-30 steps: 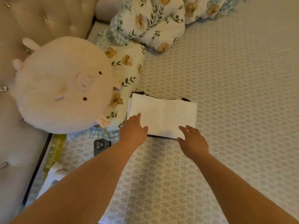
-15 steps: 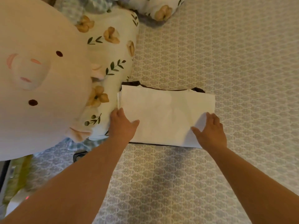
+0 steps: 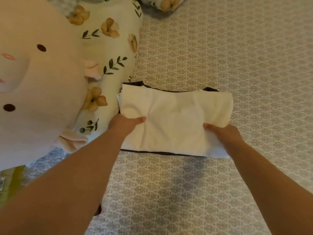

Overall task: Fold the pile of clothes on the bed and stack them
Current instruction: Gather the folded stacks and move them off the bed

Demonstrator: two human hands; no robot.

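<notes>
A round plush toy [image 3: 39,85] fills the left of the view, resting against a floral pillow [image 3: 111,53]. Just right of the pillow, on the patterned bed [image 3: 237,56], lies the folded white garment [image 3: 174,119], its long axis running left to right across the view, on top of a dark garment [image 3: 135,83] whose edges show along the far and near sides. The left hand [image 3: 126,124] grasps the white garment's near left corner, thumb on top, fingers tucked under the cloth. The right hand [image 3: 223,134] grips the near right corner the same way, thumb pressed on top. Both forearms reach forward from the bottom of the view, angling inward toward the stack.
</notes>
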